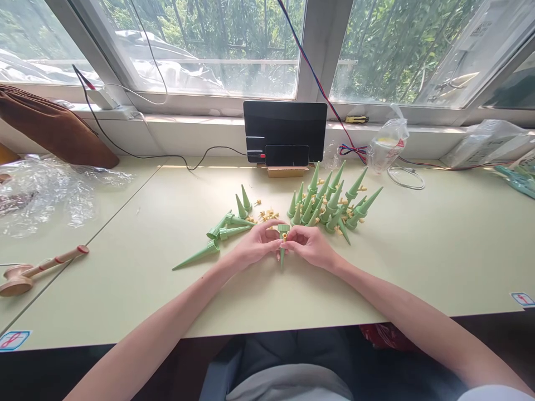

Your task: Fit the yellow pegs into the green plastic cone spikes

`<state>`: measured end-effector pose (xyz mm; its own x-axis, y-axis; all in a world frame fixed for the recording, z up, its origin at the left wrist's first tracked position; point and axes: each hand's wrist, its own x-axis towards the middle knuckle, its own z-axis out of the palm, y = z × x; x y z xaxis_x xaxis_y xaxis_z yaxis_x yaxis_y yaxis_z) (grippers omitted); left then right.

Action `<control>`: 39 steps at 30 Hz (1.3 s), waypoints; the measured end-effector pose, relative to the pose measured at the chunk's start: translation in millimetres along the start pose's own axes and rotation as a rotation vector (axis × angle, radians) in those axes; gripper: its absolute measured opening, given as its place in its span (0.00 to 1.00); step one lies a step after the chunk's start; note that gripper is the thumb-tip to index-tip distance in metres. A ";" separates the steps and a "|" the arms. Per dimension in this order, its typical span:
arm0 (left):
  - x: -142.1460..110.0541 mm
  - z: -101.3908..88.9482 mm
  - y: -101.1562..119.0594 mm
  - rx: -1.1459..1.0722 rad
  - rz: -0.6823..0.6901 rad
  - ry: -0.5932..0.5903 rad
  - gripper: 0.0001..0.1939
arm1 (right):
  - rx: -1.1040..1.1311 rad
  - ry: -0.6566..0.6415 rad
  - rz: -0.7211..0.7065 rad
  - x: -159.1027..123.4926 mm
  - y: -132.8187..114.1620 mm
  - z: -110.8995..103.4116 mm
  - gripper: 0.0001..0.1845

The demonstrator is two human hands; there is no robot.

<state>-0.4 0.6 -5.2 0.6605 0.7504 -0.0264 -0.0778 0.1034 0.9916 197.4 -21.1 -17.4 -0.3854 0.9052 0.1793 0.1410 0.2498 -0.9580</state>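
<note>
My left hand (256,245) and my right hand (310,245) meet at the middle of the pale green table (418,262), both pinched around one green cone spike (283,245) held point down. A small yellow piece (285,236) sits at the spike's wide top, between my fingertips. Behind my right hand lies a heap of green spikes (334,203). A smaller group of spikes (229,223) lies behind my left hand, and one long spike (196,256) rests to its left. Small yellow pieces (267,214) are scattered between the two groups.
A dark tablet (285,128) with a phone (286,155) on a stand is against the window sill. Cables run along the sill. Crumpled clear plastic (45,189), a brown bag (50,128) and a wooden toy (25,273) lie at the left; plastic bags (387,142) at the right.
</note>
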 end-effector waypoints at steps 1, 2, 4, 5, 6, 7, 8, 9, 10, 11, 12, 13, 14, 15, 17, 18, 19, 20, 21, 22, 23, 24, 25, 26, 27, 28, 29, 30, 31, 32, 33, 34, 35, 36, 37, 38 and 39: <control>0.0 0.4 0.1 -0.003 0.000 0.009 0.25 | 0.003 0.000 0.001 0.1 0.2 0.0 0.16; 0.0 0.8 0.4 -0.005 -0.001 0.015 0.25 | 0.005 0.001 0.002 0.2 0.3 0.0 0.16; -0.2 1.6 0.9 -0.004 -0.004 0.021 0.25 | 0.005 0.005 0.004 0.4 0.7 0.1 0.16; -0.4 1.8 1.1 0.001 -0.004 0.024 0.25 | 0.002 0.008 0.003 0.5 0.8 0.3 0.16; -0.5 2.0 1.1 0.007 -0.004 0.030 0.25 | -0.002 0.011 0.001 0.6 0.9 0.4 0.16; -0.7 2.1 0.9 0.013 -0.003 0.036 0.25 | -0.006 0.014 0.000 0.7 1.0 0.5 0.16; -0.9 2.1 0.7 0.021 -0.002 0.040 0.25 | -0.009 0.015 0.001 0.8 1.0 0.7 0.16; -1.0 2.0 0.5 0.028 -0.001 0.043 0.25 | -0.014 0.016 0.002 0.9 1.0 0.8 0.16; -1.1 1.9 0.3 0.034 -0.001 0.044 0.25 | -0.018 0.017 0.004 1.0 1.1 0.9 0.16; -1.1 1.8 0.2 0.039 -0.001 0.042 0.25 | -0.021 0.019 0.005 1.1 1.2 1.0 0.16; -1.1 1.8 0.2 0.042 -0.002 0.041 0.25 | -0.023 0.020 0.006 1.2 1.3 1.1 0.16; -1.0 1.8 0.3 0.046 -0.001 0.041 0.25 | -0.026 0.020 0.006 1.2 1.5 1.2 0.16; -0.9 1.8 0.4 0.049 0.001 0.043 0.25 | -0.028 0.021 0.007 1.3 1.7 1.3 0.16; -0.8 2.0 0.5 0.052 0.003 0.045 0.25 | -0.029 0.022 0.007 1.5 1.9 1.4 0.16; -0.8 2.4 0.8 0.055 0.007 0.049 0.25 | -0.031 0.021 0.009 1.6 2.2 1.7 0.16; -0.8 2.7 0.9 0.053 0.008 0.050 0.25 | -0.032 0.021 0.009 1.7 2.2 1.9 0.16; -0.9 3.0 1.0 0.048 0.008 0.050 0.25 | -0.034 0.022 0.009 1.7 2.1 2.0 0.16; -1.0 3.3 1.1 0.042 0.008 0.051 0.25 | -0.035 0.023 0.010 1.7 2.0 2.1 0.16; -1.1 3.6 1.3 0.037 0.008 0.051 0.25 | -0.037 0.025 0.010 1.7 1.8 2.1 0.16; -1.2 3.8 1.4 0.034 0.008 0.051 0.25 | -0.039 0.027 0.011 1.6 1.7 2.2 0.17; -1.2 3.9 1.5 0.033 0.008 0.051 0.25 | -0.041 0.029 0.012 1.6 1.6 2.2 0.17; -1.3 4.0 1.6 0.033 0.009 0.053 0.25 | -0.042 0.030 0.014 1.6 1.7 2.2 0.17; -1.3 4.0 1.5 0.034 0.008 0.053 0.25 | -0.042 0.031 0.015 1.6 1.9 2.2 0.17; -1.4 4.0 1.5 0.035 0.009 0.053 0.25 | -0.043 0.030 0.016 1.7 2.3 2.2 0.17; -1.4 3.9 1.3 0.036 0.010 0.053 0.25 | -0.043 0.029 0.016 1.7 2.8 2.3 0.17; -1.4 3.7 1.2 0.038 0.012 0.052 0.25 | -0.043 0.029 0.015 1.7 3.3 2.3 0.17; -1.5 3.6 1.0 0.041 0.015 0.051 0.25 | -0.041 0.030 0.013 1.7 3.9 2.4 0.17; -1.5 3.5 0.9 0.043 0.016 0.048 0.25 | -0.039 0.030 0.011 1.7 4.4 2.4 0.16; -1.6 3.5 0.9 0.046 0.016 0.047 0.25 | -0.036 0.030 0.008 1.7 4.7 2.5 0.16; -1.6 3.5 0.9 0.048 0.014 0.047 0.25 | -0.034 0.030 0.005 1.7 5.0 2.5 0.16; -1.6 3.5 1.0 0.052 0.012 0.046 0.26 | -0.033 0.029 0.003 1.7 5.1 2.5 0.16; -1.6 3.6 1.1 0.056 0.009 0.046 0.26 | -0.034 0.029 0.003 1.7 5.1 2.5 0.16; -1.6 3.6 1.2 0.060 0.009 0.045 0.26 | -0.037 0.028 0.004 1.8 5.0 2.5 0.16; -1.6 3.6 1.2 0.064 0.010 0.044 0.25 | -0.041 0.028 0.007 1.8 4.9 2.5 0.16; -1.6 3.5 1.2 0.066 0.010 0.043 0.25 | -0.045 0.028 0.010 1.9 4.6 2.4 0.16; -1.6 3.4 1.0 0.067 0.009 0.042 0.25 | -0.049 0.027 0.013 2.0 4.4 2.4 0.17; -1.6 3.1 0.8 0.067 0.008 0.043 0.25 | -0.052 0.026 0.014 2.0 4.1 2.4 0.17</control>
<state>0.8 -2.5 -4.0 0.6273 0.7785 -0.0223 -0.0323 0.0546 0.9980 195.0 -19.1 -21.5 -0.3594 0.9171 0.1724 0.1939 0.2541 -0.9476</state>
